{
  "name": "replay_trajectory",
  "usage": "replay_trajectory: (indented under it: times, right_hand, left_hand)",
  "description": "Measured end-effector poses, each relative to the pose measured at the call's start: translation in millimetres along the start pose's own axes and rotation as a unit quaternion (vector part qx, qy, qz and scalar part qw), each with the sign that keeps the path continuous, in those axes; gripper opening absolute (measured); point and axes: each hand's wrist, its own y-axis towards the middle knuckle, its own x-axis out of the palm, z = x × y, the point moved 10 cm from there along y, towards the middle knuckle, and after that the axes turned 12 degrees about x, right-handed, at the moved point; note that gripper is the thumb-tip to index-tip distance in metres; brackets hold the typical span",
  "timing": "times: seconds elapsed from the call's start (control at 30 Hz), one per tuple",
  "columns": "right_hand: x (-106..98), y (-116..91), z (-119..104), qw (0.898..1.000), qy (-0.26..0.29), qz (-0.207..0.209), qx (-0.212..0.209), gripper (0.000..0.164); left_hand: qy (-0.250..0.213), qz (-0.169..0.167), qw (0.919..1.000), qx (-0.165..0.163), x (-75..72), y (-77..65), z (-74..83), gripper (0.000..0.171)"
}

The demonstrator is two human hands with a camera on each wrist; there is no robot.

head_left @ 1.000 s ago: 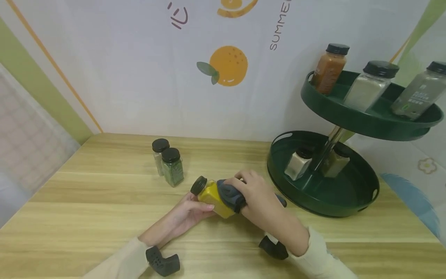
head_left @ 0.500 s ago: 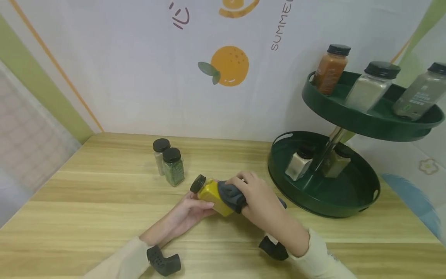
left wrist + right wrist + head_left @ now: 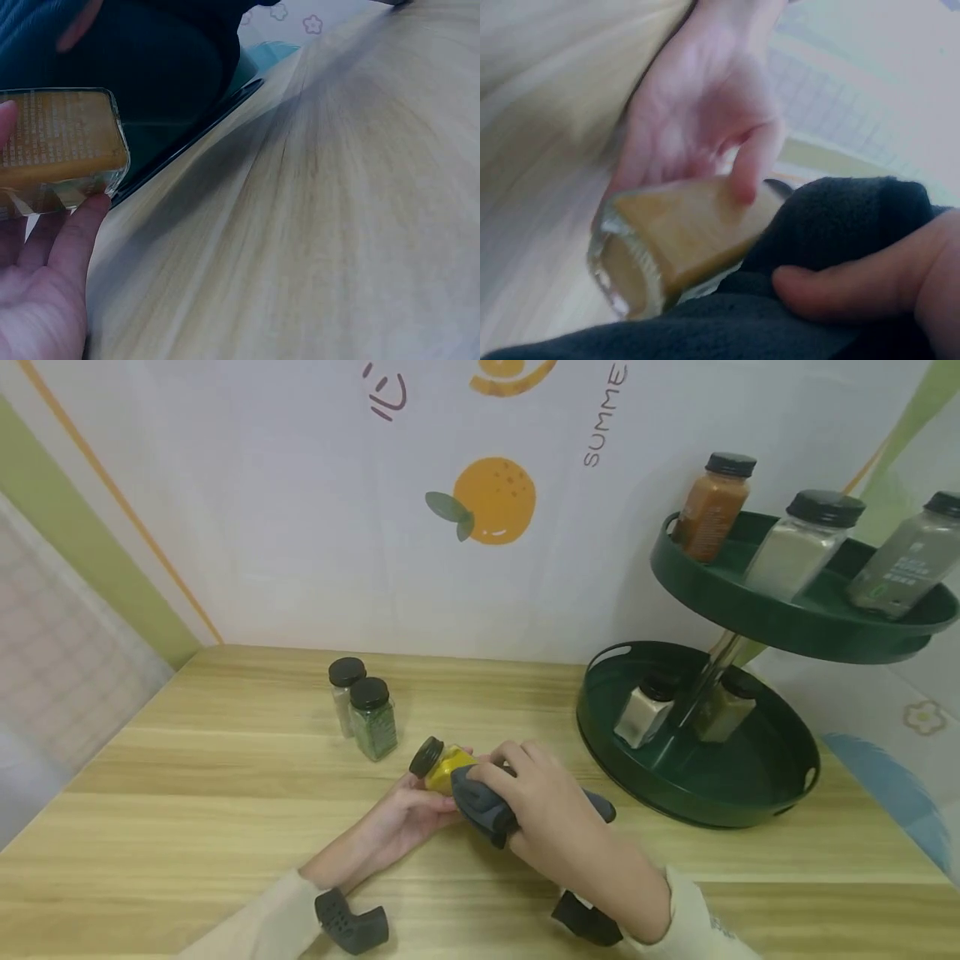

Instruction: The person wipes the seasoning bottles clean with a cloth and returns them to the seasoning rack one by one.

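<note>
Head view: the left hand (image 3: 412, 818) grips a yellow jar (image 3: 447, 768); the right hand (image 3: 547, 802) grips a dark cloth (image 3: 480, 802) over it, wiping apparently unfinished. Beyond the left fingers stand a green jar (image 3: 373, 731) and a pale jar (image 3: 341, 706); past the right, a rack (image 3: 727, 785) bearing spice jars (image 3: 712, 518); whether wiped, unclear. Left wrist view: fingers beneath the jar. Right wrist view: thumb on cloth, jar's base uncovered.

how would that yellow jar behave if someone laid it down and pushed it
The yellow jar is probably stiff: its faces show no dent under the left hand. Lying down, it would likely slide more than roll, given its flat sides. Its clear, smooth-looking walls may make it slightly slippery.
</note>
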Motion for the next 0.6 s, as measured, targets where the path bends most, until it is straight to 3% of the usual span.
replay_trajectory:
  times: [0.13, 0.33, 0.47, 0.6]
  right_hand:
    - [2, 1, 3, 1.0, 0.0, -0.009, 0.016, 0.056]
    - [5, 11, 30, 0.998, 0.007, 0.026, 0.054, 0.05]
    - [11, 15, 45, 0.996, -0.001, 0.023, 0.086, 0.048]
    - [9, 13, 39, 0.997, -0.014, 0.018, 0.075, 0.05]
  left_hand:
    - [0.001, 0.006, 1.0, -0.005, -1.5, 0.0, -0.5, 0.066]
    - [0.019, 0.017, 0.9997, -0.008, -3.6, 0.5, -2.0, 0.062]
    - [0.02, 0.022, 0.9996, -0.003, -3.3, 0.7, -1.2, 0.06]
    - [0.022, 0.02, 0.9995, 0.001, -2.4, 0.6, 0.6, 0.059]
